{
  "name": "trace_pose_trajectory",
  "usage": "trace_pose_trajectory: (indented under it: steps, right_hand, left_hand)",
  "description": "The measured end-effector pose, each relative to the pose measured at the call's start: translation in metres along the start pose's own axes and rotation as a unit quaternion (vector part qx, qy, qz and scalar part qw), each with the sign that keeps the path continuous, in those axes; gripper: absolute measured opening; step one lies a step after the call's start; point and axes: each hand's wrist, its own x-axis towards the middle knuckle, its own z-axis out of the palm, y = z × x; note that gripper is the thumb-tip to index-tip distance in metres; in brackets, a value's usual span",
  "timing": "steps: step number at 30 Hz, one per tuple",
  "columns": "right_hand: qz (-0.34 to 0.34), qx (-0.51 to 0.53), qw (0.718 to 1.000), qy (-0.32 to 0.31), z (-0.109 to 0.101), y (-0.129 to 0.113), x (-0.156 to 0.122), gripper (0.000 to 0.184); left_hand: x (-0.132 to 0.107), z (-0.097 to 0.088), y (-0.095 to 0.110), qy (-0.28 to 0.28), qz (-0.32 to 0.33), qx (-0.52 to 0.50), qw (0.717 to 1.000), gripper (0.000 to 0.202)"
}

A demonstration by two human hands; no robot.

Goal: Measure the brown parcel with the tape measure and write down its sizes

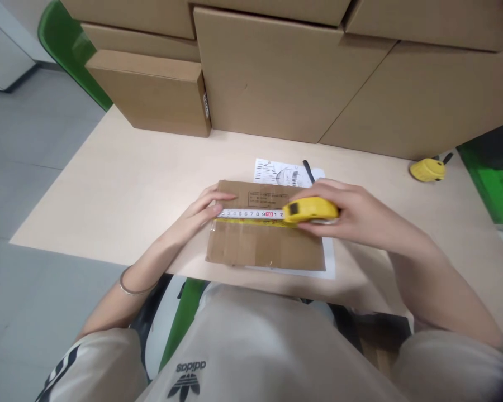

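Observation:
A small brown cardboard box (268, 248) lies flat before me near the table's front edge. Across its top runs the white blade (251, 214) of a yellow tape measure (316, 209), drawn out from left to right, with a red 10 mark showing. My left hand (201, 205) is at the box's left edge, thumb pressing the blade's end and a finger resting on the cardboard. Closed around the tape measure's case, my right hand (356, 215) keeps it over the right part of the box. Sheets of paper (329, 262) lie partly under the box.
Behind the box, a drawn-on sheet (272, 170) and a dark pen (308, 171) are partly covered. Large cartons (272, 78) stand stacked along the table's back, with a flatter carton (167, 103) at left. Another yellow tape measure (427, 170) sits at the far right.

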Motion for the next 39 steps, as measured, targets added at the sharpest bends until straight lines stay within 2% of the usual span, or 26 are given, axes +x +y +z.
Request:
trace_pose_trajectory:
  steps: [2, 5, 9, 12, 14, 16, 18, 20, 22, 24, 25, 28, 30, 32, 34, 36, 39]
  right_hand:
    - [0.026, 0.000, 0.999, 0.029, -0.015, 0.020, -0.028, 0.028]
    - [0.066, -0.010, 0.997, 0.050, -0.021, 0.039, -0.055, 0.029]
    - [0.084, -0.010, 0.996, 0.028, -0.017, 0.043, -0.064, 0.023]
    - [0.091, -0.025, 0.996, 0.005, -0.026, 0.036, -0.059, 0.027]
    - [0.086, -0.029, 0.996, 0.001, -0.032, 0.025, -0.048, 0.038]
    - [0.064, -0.036, 0.997, 0.002, -0.028, 0.010, -0.025, 0.047]
    - [0.018, -0.066, 0.998, -0.001, -0.010, -0.010, 0.007, 0.044]
    - [-0.046, -0.104, 0.993, -0.024, 0.017, -0.032, 0.043, 0.037]
    - [-0.089, -0.101, 0.989, -0.060, 0.041, -0.051, 0.073, 0.042]
    - [-0.116, -0.089, 0.987, -0.073, 0.052, -0.061, 0.090, 0.041]
    - [-0.126, -0.075, 0.987, -0.069, 0.050, -0.062, 0.093, 0.042]
    - [-0.179, -0.006, 0.983, -0.038, 0.025, -0.053, 0.080, 0.034]
    - [-0.221, 0.047, 0.973, -0.051, 0.003, -0.042, 0.060, 0.020]
    - [-0.250, 0.088, 0.960, -0.089, -0.011, -0.031, 0.038, 0.011]
    - [-0.253, 0.104, 0.954, -0.122, -0.014, -0.025, 0.019, 0.010]
    - [-0.239, 0.093, 0.954, -0.156, -0.008, -0.023, 0.004, 0.012]
    - [-0.209, 0.057, 0.957, -0.192, 0.002, -0.023, -0.003, 0.013]
  left_hand:
    - [-0.001, 0.001, 0.004, -0.001, -0.005, -0.001, 1.000, 0.031]
    - [0.000, 0.004, 0.010, 0.007, -0.007, -0.002, 1.000, 0.032]
    - [0.000, 0.005, 0.013, 0.012, -0.010, -0.006, 1.000, 0.031]
    - [0.001, 0.002, 0.010, 0.009, -0.015, -0.005, 1.000, 0.032]
    - [0.001, 0.000, 0.008, 0.007, -0.016, -0.003, 1.000, 0.033]
    - [0.001, 0.000, 0.006, 0.009, -0.013, 0.003, 1.000, 0.034]
    - [0.003, 0.001, 0.005, 0.017, -0.008, -0.005, 1.000, 0.035]
    - [0.007, 0.004, 0.004, 0.024, -0.001, -0.046, 0.999, 0.043]
    - [0.011, 0.005, 0.004, 0.022, 0.000, -0.102, 0.995, 0.055]
    - [0.012, 0.005, 0.008, 0.021, -0.009, -0.133, 0.991, 0.059]
    - [0.011, 0.006, 0.012, 0.032, -0.013, -0.128, 0.991, 0.058]
    - [-0.006, 0.015, 0.035, 0.098, 0.009, -0.031, 0.995, 0.048]
    - [-0.026, 0.031, 0.056, 0.104, 0.049, 0.087, 0.990, 0.038]
    - [-0.046, 0.051, 0.074, 0.067, 0.107, 0.226, 0.966, 0.036]
    - [-0.059, 0.071, 0.084, 0.044, 0.223, 0.328, 0.917, 0.047]
    - [-0.063, 0.085, 0.084, -0.004, 0.296, 0.364, 0.883, 0.048]
    - [-0.058, 0.093, 0.074, -0.063, 0.330, 0.413, 0.846, 0.041]
